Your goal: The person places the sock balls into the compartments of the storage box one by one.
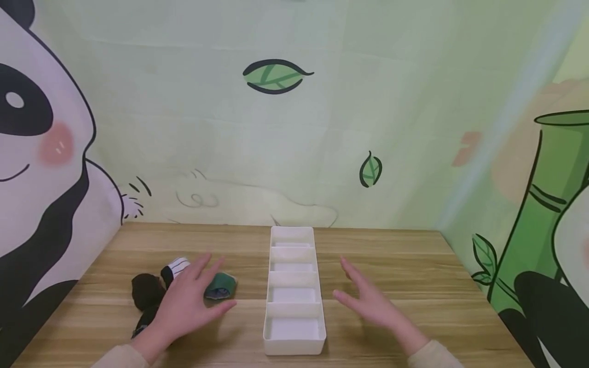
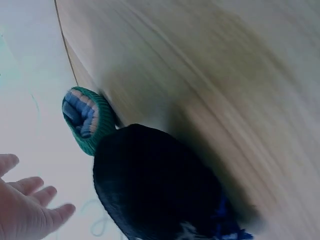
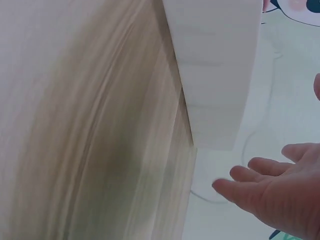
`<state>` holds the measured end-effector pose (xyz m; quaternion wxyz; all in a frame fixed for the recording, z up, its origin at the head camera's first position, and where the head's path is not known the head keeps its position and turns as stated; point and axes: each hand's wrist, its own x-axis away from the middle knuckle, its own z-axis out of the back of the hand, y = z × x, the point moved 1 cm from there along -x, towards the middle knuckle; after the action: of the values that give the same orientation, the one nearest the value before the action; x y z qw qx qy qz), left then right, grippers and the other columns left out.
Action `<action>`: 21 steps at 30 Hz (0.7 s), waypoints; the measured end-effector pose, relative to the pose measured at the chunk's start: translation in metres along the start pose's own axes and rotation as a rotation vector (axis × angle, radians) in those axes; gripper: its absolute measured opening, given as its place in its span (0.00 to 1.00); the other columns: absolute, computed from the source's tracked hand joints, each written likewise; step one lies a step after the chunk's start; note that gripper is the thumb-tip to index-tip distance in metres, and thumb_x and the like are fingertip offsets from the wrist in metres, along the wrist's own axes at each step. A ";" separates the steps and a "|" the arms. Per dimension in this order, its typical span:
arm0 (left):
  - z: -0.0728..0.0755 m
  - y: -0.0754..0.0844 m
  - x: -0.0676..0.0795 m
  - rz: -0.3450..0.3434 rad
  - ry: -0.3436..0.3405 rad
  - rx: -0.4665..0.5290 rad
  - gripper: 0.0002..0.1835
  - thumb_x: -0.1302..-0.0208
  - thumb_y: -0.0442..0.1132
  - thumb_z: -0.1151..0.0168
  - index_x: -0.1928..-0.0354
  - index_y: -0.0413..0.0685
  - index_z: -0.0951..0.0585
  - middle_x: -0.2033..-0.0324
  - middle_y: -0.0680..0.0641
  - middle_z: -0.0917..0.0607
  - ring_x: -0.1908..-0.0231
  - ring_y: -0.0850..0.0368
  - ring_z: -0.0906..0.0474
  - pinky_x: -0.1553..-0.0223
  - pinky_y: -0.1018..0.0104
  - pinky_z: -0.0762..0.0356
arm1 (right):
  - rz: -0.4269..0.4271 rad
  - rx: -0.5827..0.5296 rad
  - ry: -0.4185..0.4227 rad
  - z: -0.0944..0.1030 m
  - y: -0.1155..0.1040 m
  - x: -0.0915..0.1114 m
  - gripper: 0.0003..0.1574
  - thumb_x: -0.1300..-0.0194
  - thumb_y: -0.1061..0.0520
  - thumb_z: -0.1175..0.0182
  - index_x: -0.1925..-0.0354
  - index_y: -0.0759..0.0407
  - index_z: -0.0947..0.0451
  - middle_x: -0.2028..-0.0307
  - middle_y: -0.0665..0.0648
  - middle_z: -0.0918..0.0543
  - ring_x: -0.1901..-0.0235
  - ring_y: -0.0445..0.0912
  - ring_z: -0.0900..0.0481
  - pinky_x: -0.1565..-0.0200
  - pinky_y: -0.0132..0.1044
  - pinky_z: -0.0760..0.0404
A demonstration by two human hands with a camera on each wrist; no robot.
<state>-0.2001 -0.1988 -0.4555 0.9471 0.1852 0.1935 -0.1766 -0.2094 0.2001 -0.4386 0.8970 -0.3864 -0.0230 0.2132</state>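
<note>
My left hand (image 1: 184, 301) hovers, fingers spread, above a group of rolled-up socks at the left, holding nothing. Beyond its thumb and forefinger lies a green rolled sock pair (image 1: 222, 287), whose striped blue inside shows in the left wrist view. Partly behind the hand are a dark rolled pair (image 1: 146, 291), a black-and-white striped one (image 1: 178, 266) and a black one (image 1: 146, 318). A long white divided box (image 1: 294, 347) stands mid-table, with no socks visible in its compartments. To its right my right hand (image 1: 375, 306) hangs in the air, fingers extended, apart from the box.
The wooden table (image 1: 391, 255) reaches back to a cloth backdrop (image 1: 193, 128) printed with pandas, leaves and bamboo. The box's side wall (image 3: 215, 75) rises close by the right hand.
</note>
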 end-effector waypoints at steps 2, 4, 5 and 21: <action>0.001 -0.003 0.001 -0.002 0.014 0.053 0.49 0.50 0.68 0.30 0.31 0.47 0.28 0.32 0.34 0.32 0.36 0.33 0.33 0.45 0.34 0.30 | -0.022 -0.074 0.003 -0.001 -0.001 0.000 0.50 0.29 0.44 0.41 0.22 0.61 0.54 0.28 0.69 0.43 0.32 0.66 0.40 0.35 0.64 0.40; 0.003 -0.005 0.002 0.003 0.013 0.090 0.48 0.49 0.67 0.29 0.31 0.46 0.28 0.33 0.34 0.31 0.37 0.33 0.32 0.46 0.35 0.29 | -0.043 -0.156 0.007 -0.003 -0.001 -0.001 0.50 0.29 0.46 0.40 0.23 0.63 0.53 0.29 0.70 0.40 0.33 0.65 0.37 0.36 0.60 0.37; 0.004 -0.006 0.002 0.008 0.007 0.106 0.48 0.49 0.66 0.29 0.31 0.45 0.28 0.33 0.34 0.31 0.37 0.33 0.32 0.46 0.35 0.29 | -0.053 -0.203 0.008 -0.004 -0.001 -0.002 0.49 0.29 0.48 0.40 0.23 0.64 0.52 0.29 0.71 0.40 0.33 0.65 0.37 0.36 0.58 0.36; 0.010 -0.024 0.003 0.026 -0.069 0.247 0.51 0.48 0.58 0.25 0.29 0.38 0.34 0.33 0.36 0.29 0.34 0.35 0.35 0.39 0.38 0.34 | -0.186 -0.687 -0.093 -0.031 -0.001 -0.001 0.48 0.30 0.56 0.39 0.24 0.68 0.53 0.31 0.78 0.43 0.36 0.69 0.34 0.45 0.56 0.23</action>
<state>-0.2045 -0.2250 -0.4547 0.9255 0.2967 0.1350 -0.1929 -0.2035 0.1778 -0.4594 0.7284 -0.6515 -0.1694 0.1280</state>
